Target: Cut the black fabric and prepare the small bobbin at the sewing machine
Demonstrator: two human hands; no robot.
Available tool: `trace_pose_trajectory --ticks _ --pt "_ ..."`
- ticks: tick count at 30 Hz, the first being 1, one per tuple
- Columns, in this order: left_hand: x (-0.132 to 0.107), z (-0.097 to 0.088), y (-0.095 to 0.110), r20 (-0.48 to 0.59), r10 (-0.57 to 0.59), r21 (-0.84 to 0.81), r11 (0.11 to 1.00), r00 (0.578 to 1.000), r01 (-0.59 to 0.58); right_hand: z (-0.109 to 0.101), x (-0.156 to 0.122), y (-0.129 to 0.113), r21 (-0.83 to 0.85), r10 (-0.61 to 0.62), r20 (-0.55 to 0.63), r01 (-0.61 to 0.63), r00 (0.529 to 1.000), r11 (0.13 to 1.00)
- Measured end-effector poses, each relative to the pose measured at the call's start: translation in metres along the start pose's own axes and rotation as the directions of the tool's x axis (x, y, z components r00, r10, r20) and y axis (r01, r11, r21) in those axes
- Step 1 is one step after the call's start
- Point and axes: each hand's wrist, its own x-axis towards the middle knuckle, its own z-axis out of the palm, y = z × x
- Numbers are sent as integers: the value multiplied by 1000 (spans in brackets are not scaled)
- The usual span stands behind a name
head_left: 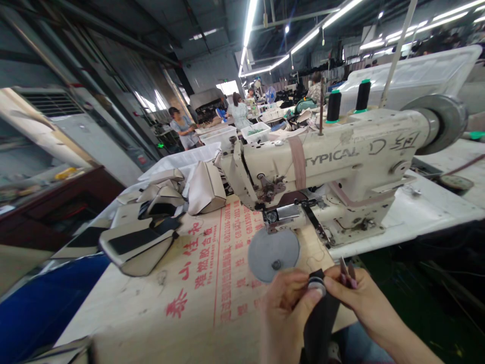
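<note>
In front of the sewing machine [341, 156], my left hand [282, 308] pinches a black strip [320, 323] from the left. A pale, ring-like piece [316, 284] sits on the strip's upper end, between my fingertips; its exact kind is unclear. My right hand [354, 290] is closed at the right side of the same end, thumb and finger on the strip. Small thread snips [346, 273] are tucked in its fingers, their blades pointing up. The lower part of the strip hangs down towards my lap.
A plywood tabletop [197, 313] with red lettering lies under the machine. A grey disc [273, 255] rests by the machine's arm. Beige and black sewn pieces [136, 245] are piled at the left. Black thread spools [334, 106] stand behind the machine. Several people work farther back.
</note>
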Motion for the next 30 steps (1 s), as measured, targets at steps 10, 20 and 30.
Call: trace_pose_trajectory --ticks 10,20,30 --pt "2 -11 13 277 -47 221 975 960 -16 1 -1 -7 157 70 101 -86 992 984" --pt "0 -6 19 204 -36 175 985 978 0 -7 -13 -32 -389 -19 114 63 993 919" --pt "8 -17 38 376 -166 369 929 912 17 -14 -6 -28 -406 39 253 69 967 911"
